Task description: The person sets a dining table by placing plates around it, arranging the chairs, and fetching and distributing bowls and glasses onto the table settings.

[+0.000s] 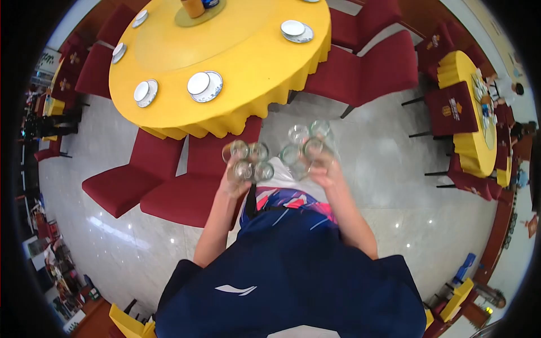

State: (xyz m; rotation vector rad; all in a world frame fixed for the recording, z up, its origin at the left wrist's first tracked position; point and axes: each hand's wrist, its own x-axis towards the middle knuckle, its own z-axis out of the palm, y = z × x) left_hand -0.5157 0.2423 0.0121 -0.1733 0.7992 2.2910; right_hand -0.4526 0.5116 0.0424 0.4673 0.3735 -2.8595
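Observation:
My left hand (pixel 234 179) is closed around a cluster of several clear drinking glasses (pixel 258 152), held in front of my waist. A similar bunch of clear glasses (pixel 298 134) is gripped in my right hand (pixel 326 169), a little to the right. Both bunches are slightly blurred, and the glasses hide parts of my fingers. Ahead of my hands stands a round table with a yellow cloth (pixel 248 84). On it, a white bowl (pixel 198 83) rests on a patterned plate (pixel 214 90), nearest to my left hand.
Dark red chairs (pixel 180 194) stand at the table's near side, just left of me. More red chairs (pixel 360 73) are at its right. Another yellow-clothed table (pixel 468 152) is at far right, with people beyond it. Grey tiled floor (pixel 389 174) lies between.

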